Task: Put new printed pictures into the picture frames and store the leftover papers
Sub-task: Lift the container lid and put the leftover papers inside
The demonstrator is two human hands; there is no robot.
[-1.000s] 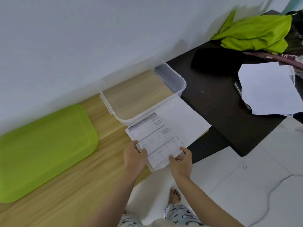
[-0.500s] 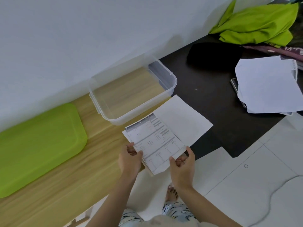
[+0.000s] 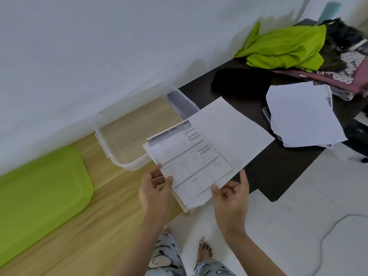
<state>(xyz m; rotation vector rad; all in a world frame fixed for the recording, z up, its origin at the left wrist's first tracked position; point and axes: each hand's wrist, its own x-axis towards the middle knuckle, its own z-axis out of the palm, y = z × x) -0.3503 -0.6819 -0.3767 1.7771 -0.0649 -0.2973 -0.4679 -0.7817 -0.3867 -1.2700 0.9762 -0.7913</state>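
A stack of papers (image 3: 191, 162), a printed form on top and a blank white sheet under it sticking out to the right, is held up off the wooden table. My left hand (image 3: 155, 192) pinches its lower left edge. My right hand (image 3: 231, 198) grips its lower right edge, thumb on top. A clear plastic box (image 3: 123, 162) without its lid stands just behind the papers against the wall. Its green lid (image 3: 37, 196) lies on the wood at the left. No picture frame is in view.
On the dark table (image 3: 278, 172) to the right lie another pile of white sheets (image 3: 302, 118) over a phone, a black item (image 3: 241, 82), a green cloth (image 3: 284, 48) and other clothes. White tiled floor and my feet are below.
Both hands have raised the stack off the wooden table and carried it a little toward the clear box. The grip on the two lower edges is unchanged.
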